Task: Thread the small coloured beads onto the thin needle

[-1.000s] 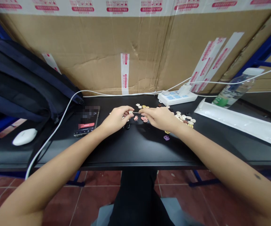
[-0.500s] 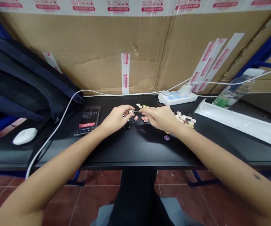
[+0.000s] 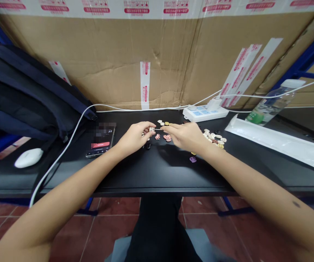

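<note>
My left hand [image 3: 138,135] is closed, with thumb and fingertips pinching a small cream button-like piece [image 3: 152,129]. From that piece a thin, pale rod [image 3: 158,129] runs rightward to the fingertips of my right hand [image 3: 186,136], which pinch its other end. Whether the rod passes through the piece is too small to tell. Below the rod lie pink pieces [image 3: 167,138] of a similar kind, and a purple one [image 3: 192,159] rests nearer the table's front edge. My right hand partly covers a heap of cream, yellow and brown pieces [image 3: 220,139].
A phone [image 3: 101,140] and a white case [image 3: 28,158] lie to the left, beside a dark backpack [image 3: 36,91]. Behind my hands runs a white cable to a power strip [image 3: 205,113]. On the right are a long white packet [image 3: 277,143] and a bottle [image 3: 271,102].
</note>
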Demonstrator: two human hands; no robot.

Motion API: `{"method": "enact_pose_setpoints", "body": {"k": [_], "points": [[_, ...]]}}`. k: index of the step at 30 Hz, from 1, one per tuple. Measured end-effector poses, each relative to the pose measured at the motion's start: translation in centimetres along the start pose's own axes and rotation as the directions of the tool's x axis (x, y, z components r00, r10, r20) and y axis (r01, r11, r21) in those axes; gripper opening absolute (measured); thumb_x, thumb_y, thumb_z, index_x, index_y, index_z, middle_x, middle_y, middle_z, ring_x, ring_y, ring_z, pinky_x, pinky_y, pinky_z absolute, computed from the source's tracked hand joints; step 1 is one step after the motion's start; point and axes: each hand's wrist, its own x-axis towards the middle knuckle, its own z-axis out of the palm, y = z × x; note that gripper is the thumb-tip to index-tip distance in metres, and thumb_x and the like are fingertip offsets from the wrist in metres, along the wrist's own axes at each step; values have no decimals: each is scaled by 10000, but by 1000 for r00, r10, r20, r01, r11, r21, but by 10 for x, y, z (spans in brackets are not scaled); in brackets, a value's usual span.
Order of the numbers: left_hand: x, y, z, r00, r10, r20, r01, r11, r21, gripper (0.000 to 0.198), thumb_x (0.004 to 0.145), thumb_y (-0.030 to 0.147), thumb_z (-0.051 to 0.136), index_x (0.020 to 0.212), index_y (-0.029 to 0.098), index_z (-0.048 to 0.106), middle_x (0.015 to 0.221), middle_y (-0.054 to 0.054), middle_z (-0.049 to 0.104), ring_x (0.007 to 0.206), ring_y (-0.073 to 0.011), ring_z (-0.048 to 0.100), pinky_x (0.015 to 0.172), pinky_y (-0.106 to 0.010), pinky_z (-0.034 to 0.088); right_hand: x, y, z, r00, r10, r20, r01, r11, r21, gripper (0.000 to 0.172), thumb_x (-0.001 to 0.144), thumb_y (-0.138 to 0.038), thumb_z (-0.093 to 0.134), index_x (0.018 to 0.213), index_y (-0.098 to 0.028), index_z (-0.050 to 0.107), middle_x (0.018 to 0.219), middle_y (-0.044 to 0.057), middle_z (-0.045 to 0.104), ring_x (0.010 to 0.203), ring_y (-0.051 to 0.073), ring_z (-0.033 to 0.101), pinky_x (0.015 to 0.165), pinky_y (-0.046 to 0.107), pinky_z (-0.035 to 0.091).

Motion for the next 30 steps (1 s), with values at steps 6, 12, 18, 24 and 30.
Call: {"method": "enact_pose_setpoints", "body": {"k": [6,12,18,24,30], "points": [[0,-2,1,1000,0,29,0,1000,29,233,921,209,668,1134,142,736,1080,-99,776,874,-198,732,863,-328,587,0,0,2,997,54,53,-56,998,42,355,940,-165,531,1208,-233,753,1028,51,807,775,171,712,581,276,336],[1,-1,1,999,-1,40,-1,998,59,248,927,201,657,1151,133,739,1092,-106,776,879,-206,730,870,-340,582,-1,2,0,999,-18,26,19,999,-32,364,933,-185,540,1215,-231,765,988,59,803,707,160,679,562,295,304],[0,-2,1,999,1,42,-4,998,68,244,930,200,658,1149,130,739,1098,-107,774,899,-206,729,879,-336,579,-1,-3,0,996,55,71,-59,996,63,330,955,-173,519,1175,-218,762,985,54,804,780,170,705,596,277,340],[-1,-1,1,998,-2,69,-3,997,80,243,929,204,649,1145,142,741,1082,-101,778,897,-208,732,892,-342,580,0,-3,-1,996,37,77,-39,999,29,314,962,-192,518,1137,-221,776,940,51,797,748,167,689,574,282,304],[0,-2,1,998,-7,65,3,997,72,245,922,214,650,1140,147,740,1078,-97,778,891,-205,729,876,-336,583,-1,-1,2,1000,-20,21,21,999,-34,342,928,-182,543,1173,-222,779,936,55,792,689,157,650,568,305,292]]}}
